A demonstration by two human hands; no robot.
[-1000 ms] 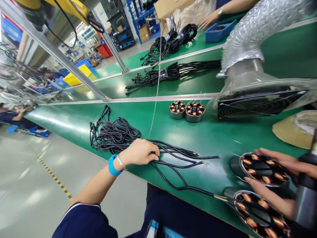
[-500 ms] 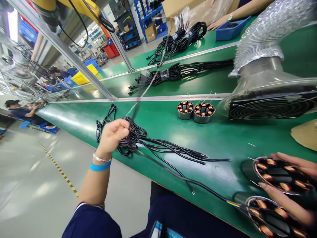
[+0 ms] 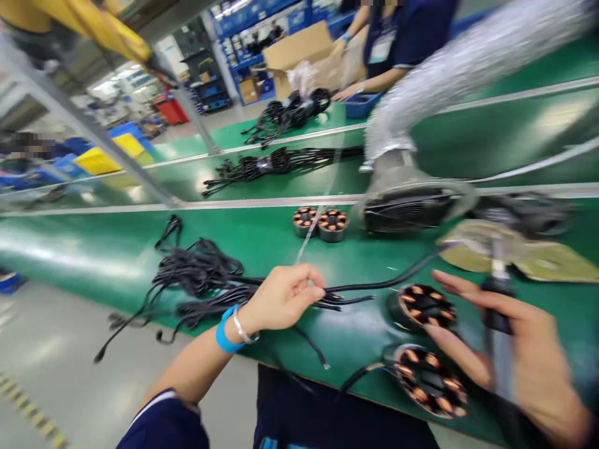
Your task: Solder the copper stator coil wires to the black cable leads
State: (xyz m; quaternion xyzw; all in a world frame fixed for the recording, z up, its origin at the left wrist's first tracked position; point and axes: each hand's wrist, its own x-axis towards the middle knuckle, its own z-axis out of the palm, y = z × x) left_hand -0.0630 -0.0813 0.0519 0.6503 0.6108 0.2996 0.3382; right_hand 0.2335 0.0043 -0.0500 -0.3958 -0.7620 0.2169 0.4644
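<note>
"What's worn near the left hand (image 3: 285,296)?"

"A silver bangle (image 3: 241,326) just behind it, then a bright blue wristband (image 3: 223,337)."

"And farther up the arm?"

"A navy sleeve (image 3: 171,427) with white trim (image 3: 150,406); dark cloth (image 3: 327,415) shows below the hand."

No lettering or number can be read. The badge (image 3: 380,48) on a co-worker (image 3: 416,34) is too small and blurred to make out.

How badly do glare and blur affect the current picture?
Head view: pale glare washes the green worktable at left; head view: motion blur softens the foil duct and yellow equipment; head view: left hand comparatively clear, black cables softer.
</note>
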